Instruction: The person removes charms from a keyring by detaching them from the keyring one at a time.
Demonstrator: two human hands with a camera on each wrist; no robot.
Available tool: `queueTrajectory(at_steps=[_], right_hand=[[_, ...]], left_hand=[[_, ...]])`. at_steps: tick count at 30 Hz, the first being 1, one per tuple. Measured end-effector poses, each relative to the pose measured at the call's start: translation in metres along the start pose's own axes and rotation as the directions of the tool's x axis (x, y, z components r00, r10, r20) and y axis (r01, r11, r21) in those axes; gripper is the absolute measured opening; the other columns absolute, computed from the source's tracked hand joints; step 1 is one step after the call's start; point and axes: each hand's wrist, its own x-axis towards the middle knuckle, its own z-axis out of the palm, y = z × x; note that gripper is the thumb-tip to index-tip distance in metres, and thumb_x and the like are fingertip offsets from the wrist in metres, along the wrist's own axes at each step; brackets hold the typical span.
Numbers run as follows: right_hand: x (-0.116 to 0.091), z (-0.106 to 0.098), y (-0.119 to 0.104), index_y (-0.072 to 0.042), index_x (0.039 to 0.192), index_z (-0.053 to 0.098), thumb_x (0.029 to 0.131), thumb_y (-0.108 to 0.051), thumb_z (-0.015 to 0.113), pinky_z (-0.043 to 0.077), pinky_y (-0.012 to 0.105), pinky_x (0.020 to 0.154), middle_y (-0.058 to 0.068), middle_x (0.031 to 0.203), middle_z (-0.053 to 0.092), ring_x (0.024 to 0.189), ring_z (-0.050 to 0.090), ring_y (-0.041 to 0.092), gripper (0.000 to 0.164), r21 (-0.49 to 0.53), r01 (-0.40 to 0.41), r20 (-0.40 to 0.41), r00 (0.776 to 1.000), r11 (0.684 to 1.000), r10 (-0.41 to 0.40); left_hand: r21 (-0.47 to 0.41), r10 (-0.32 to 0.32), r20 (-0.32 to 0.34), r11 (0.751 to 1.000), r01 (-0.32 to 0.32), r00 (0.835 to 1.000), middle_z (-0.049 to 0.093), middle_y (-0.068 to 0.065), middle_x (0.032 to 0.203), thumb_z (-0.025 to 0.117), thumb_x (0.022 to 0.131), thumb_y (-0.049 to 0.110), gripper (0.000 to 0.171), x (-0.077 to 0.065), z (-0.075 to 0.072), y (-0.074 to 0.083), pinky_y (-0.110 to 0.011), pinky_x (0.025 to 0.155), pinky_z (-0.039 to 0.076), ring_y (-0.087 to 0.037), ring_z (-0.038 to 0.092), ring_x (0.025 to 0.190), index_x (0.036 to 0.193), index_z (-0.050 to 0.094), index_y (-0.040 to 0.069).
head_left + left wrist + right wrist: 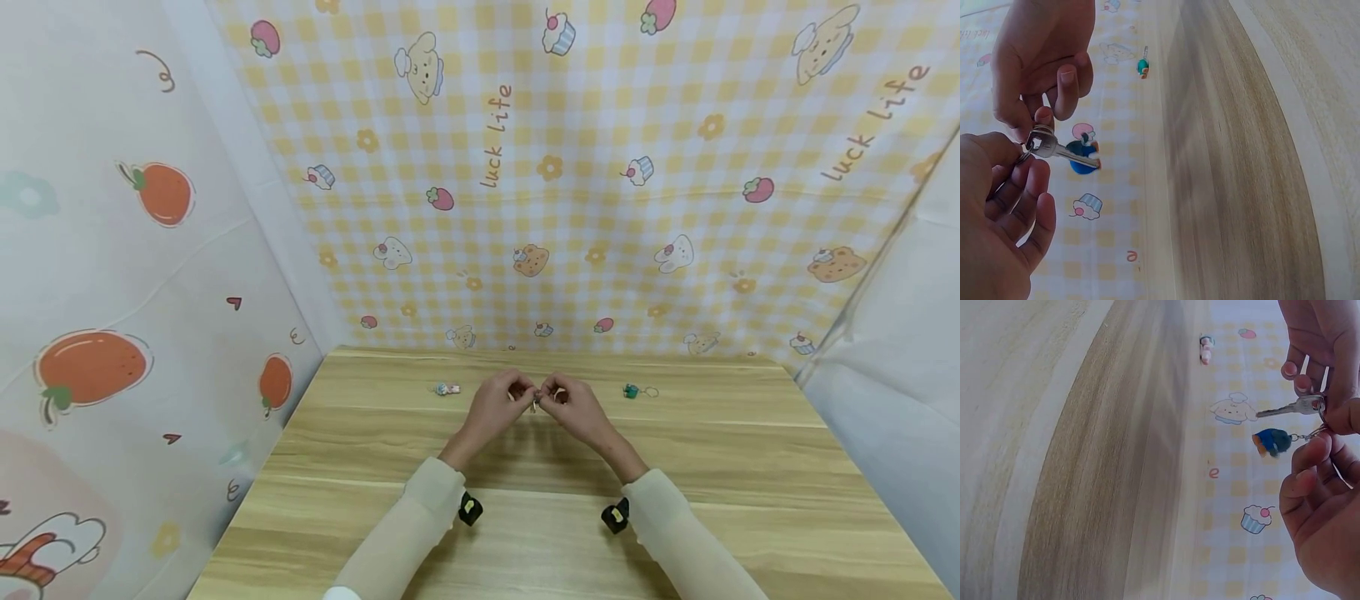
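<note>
Near the table's far edge, my left hand point(495, 407) and right hand point(576, 412) meet, fingertips almost touching. Between them they pinch a metal key ring point(1322, 410). A silver key point(1063, 152) hangs on this ring, its blade pointing away from the fingers. Also at the ring, on a short chain, dangles a small blue and dark green figure charm point(1272, 442); in the left wrist view the key partly covers it. Thumb and fingertips hide part of the ring, so whether its coils are spread apart cannot be made out.
On the wooden table point(540, 533), a small pink and white charm point(447, 388) lies left of the hands. To their right lies a green charm point(632, 391) with a ring. Patterned cloth point(551, 217) hangs behind the table. Dark wrist cameras sit at both sleeves.
</note>
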Motion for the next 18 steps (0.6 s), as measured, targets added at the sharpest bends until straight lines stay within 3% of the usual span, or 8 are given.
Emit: queueTrajectory(at_steps=[8, 14, 18], right_hand=[[0.0, 0.0, -0.001, -0.009, 0.099, 0.069, 0.105, -0.012, 0.065, 0.047, 0.027, 0.064, 0.006, 0.091, 0.068, 0.071, 0.056, 0.015, 0.008, -0.018, 0.019, -0.007, 1.0, 1.0, -0.019], [0.0, -0.002, 0.005, -0.009, 0.098, 0.07, 0.102, -0.008, 0.064, 0.047, 0.026, 0.067, 0.004, 0.09, 0.068, 0.073, 0.056, 0.014, 0.008, -0.013, 0.072, -0.011, 0.997, 0.997, -0.072], [-0.001, -0.004, 0.005, -0.006, 0.1, 0.071, 0.102, -0.009, 0.065, 0.048, 0.025, 0.067, 0.004, 0.092, 0.069, 0.073, 0.057, 0.014, 0.007, -0.026, 0.055, -0.019, 0.998, 0.998, -0.055]], left_hand=[[0.007, -0.002, -0.01, 1.0, 0.002, 1.0, 0.074, -0.004, 0.096, 0.069, 0.103, 0.011, 0.006, 0.0, 0.0, 0.002, -0.022, 0.07, 0.055, -0.012, 0.067, 0.083, 0.102, 0.075, 0.009], [0.04, -0.046, -0.037, 0.998, 0.047, 0.998, 0.074, -0.003, 0.094, 0.067, 0.104, 0.011, 0.008, 0.0, 0.002, -0.006, -0.021, 0.071, 0.054, -0.013, 0.068, 0.082, 0.101, 0.075, 0.009], [0.03, -0.044, -0.035, 0.999, 0.045, 0.998, 0.074, -0.003, 0.095, 0.068, 0.103, 0.012, 0.008, -0.001, 0.001, -0.009, -0.021, 0.072, 0.055, -0.012, 0.067, 0.082, 0.101, 0.075, 0.009]])
